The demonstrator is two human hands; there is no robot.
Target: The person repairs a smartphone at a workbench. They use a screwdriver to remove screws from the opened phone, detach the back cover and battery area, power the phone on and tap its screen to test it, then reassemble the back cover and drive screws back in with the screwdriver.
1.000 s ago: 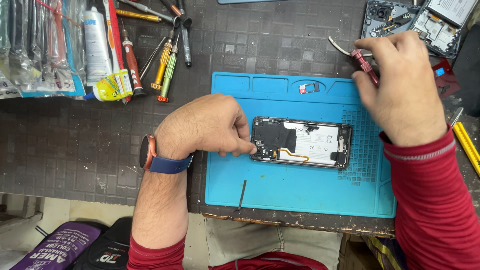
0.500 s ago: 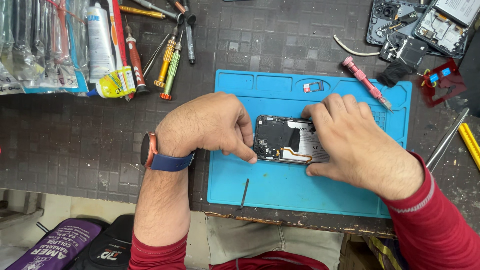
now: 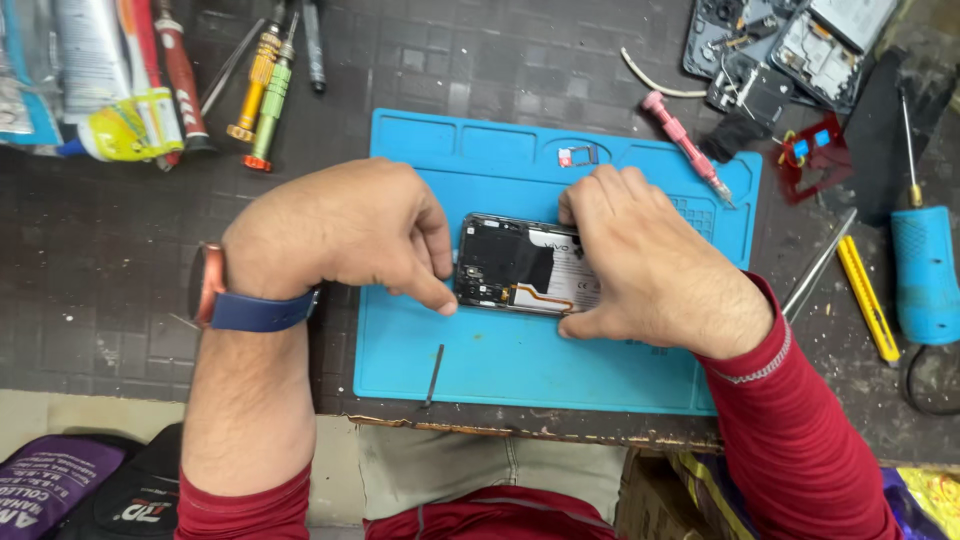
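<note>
1. Left hand (image 3: pixel 340 235), curled, presses its thumb and fingertips on the left end of the opened phone (image 3: pixel 510 265).
2. Right hand (image 3: pixel 650 265) grips the phone's right part, covering it.
3. Phone lies flat at the middle of the blue mat (image 3: pixel 480 365) on the table (image 3: pixel 100 260).
4. Pink screwdriver (image 3: pixel 685 145) rests at the mat's far right edge.

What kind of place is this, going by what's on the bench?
Most likely a phone repair bench. Both hands work on an opened phone lying on a blue repair mat; precision screwdrivers lie at the top left and stripped phone parts at the top right, on a worn dark worktop.
</note>
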